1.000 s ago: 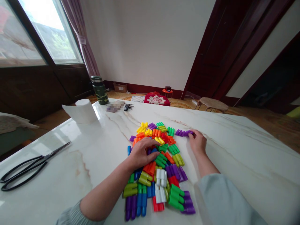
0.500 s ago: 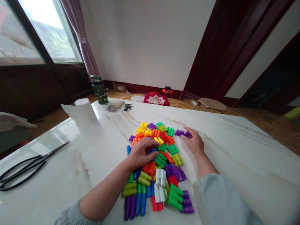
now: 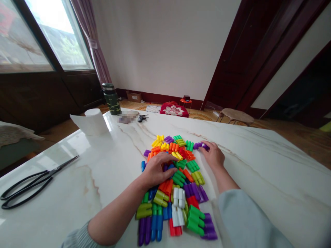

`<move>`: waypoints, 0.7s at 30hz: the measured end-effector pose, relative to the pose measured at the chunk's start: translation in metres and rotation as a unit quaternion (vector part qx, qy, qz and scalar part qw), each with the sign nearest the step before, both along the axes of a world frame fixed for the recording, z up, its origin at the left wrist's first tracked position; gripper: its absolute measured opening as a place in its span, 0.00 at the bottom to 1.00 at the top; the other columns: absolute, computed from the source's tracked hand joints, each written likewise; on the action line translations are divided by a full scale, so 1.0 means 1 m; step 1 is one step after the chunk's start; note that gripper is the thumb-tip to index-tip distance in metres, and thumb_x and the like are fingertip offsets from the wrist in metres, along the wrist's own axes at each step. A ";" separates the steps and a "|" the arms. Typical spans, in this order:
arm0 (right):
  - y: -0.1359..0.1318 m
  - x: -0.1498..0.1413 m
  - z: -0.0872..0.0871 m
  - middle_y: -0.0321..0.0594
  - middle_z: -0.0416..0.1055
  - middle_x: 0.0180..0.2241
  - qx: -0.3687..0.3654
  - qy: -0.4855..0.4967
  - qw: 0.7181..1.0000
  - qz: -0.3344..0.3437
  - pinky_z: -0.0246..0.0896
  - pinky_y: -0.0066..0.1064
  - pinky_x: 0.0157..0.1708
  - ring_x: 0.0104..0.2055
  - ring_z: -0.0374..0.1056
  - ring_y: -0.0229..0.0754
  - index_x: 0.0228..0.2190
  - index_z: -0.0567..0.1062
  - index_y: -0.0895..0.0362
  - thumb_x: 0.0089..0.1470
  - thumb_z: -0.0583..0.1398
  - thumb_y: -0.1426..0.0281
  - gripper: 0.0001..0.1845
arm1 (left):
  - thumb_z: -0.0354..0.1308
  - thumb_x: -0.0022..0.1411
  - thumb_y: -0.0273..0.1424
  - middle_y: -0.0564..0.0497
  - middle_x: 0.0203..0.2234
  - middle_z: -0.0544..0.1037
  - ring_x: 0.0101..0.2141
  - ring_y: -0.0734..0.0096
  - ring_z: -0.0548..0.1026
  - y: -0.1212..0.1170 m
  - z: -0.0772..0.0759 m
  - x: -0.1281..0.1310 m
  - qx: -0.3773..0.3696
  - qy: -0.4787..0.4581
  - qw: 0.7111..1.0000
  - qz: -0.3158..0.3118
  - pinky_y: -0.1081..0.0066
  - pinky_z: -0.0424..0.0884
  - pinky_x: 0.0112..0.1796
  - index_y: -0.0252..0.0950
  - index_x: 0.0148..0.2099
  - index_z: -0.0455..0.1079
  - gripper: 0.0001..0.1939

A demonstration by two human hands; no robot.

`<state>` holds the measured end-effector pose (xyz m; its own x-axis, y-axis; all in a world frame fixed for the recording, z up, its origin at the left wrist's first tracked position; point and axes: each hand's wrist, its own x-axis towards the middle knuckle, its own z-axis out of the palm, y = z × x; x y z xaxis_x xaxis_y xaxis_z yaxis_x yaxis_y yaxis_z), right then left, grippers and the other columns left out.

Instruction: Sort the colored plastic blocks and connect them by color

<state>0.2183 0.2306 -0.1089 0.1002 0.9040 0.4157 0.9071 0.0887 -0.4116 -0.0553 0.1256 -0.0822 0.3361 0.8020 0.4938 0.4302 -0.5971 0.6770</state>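
Observation:
A heap of bright plastic tube-shaped blocks [image 3: 178,193] in several colours lies on the white marble table [image 3: 258,179]. My left hand [image 3: 155,170] rests palm down on the middle of the heap, fingers bent over the blocks. My right hand [image 3: 213,155] is at the heap's far right edge, with its fingers closed on a purple block [image 3: 199,145] against the table top.
Black scissors [image 3: 33,182] lie at the table's left edge. A white paper roll [image 3: 91,121], a camouflage bottle [image 3: 111,99] and keys [image 3: 141,118] stand at the far left end. Beyond the table are a red cushion [image 3: 173,110] and a low stool [image 3: 236,116].
My right hand has slid the purple block left, from apart on the right up against the heap. My left hand has stayed on the pile.

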 end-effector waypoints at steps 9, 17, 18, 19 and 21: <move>0.000 -0.001 -0.001 0.35 0.72 0.44 0.005 0.010 1.000 0.018 0.56 0.29 0.29 0.36 0.69 0.39 0.51 0.74 0.43 0.60 0.55 0.58 0.19 | 0.63 0.57 0.31 0.48 0.38 0.79 0.38 0.65 0.74 0.000 -0.001 0.000 0.002 0.005 1.000 0.000 0.65 0.70 0.42 0.38 0.47 0.75 0.14; 0.004 -0.001 -0.002 0.36 0.73 0.43 0.014 0.033 0.999 -0.014 0.56 0.29 0.30 0.39 0.69 0.41 0.43 0.79 0.47 0.59 0.57 0.60 0.14 | 0.62 0.59 0.32 0.48 0.37 0.78 0.38 0.65 0.74 -0.001 0.000 0.001 0.000 0.005 1.000 0.003 0.66 0.70 0.41 0.38 0.48 0.75 0.14; 0.005 -0.001 -0.002 0.37 0.73 0.43 0.013 0.034 0.999 -0.019 0.56 0.29 0.30 0.39 0.69 0.41 0.43 0.79 0.47 0.58 0.58 0.60 0.14 | 0.62 0.58 0.32 0.48 0.37 0.78 0.38 0.65 0.74 -0.001 0.001 0.001 0.000 0.004 1.000 0.003 0.66 0.70 0.41 0.38 0.47 0.75 0.14; 0.006 -0.001 -0.002 0.37 0.73 0.43 0.012 0.034 0.999 -0.021 0.56 0.29 0.30 0.37 0.69 0.41 0.43 0.79 0.47 0.58 0.58 0.60 0.14 | 0.62 0.58 0.32 0.48 0.37 0.79 0.38 0.65 0.74 -0.001 0.001 0.001 0.000 0.002 1.000 0.002 0.66 0.70 0.41 0.38 0.47 0.75 0.14; 0.008 -0.001 -0.003 0.37 0.73 0.43 0.010 0.031 0.999 -0.021 0.56 0.30 0.30 0.35 0.68 0.40 0.43 0.79 0.47 0.58 0.58 0.59 0.15 | 0.62 0.58 0.32 0.48 0.38 0.79 0.38 0.65 0.74 -0.001 0.001 0.001 0.000 0.001 1.000 0.003 0.66 0.70 0.41 0.38 0.47 0.75 0.14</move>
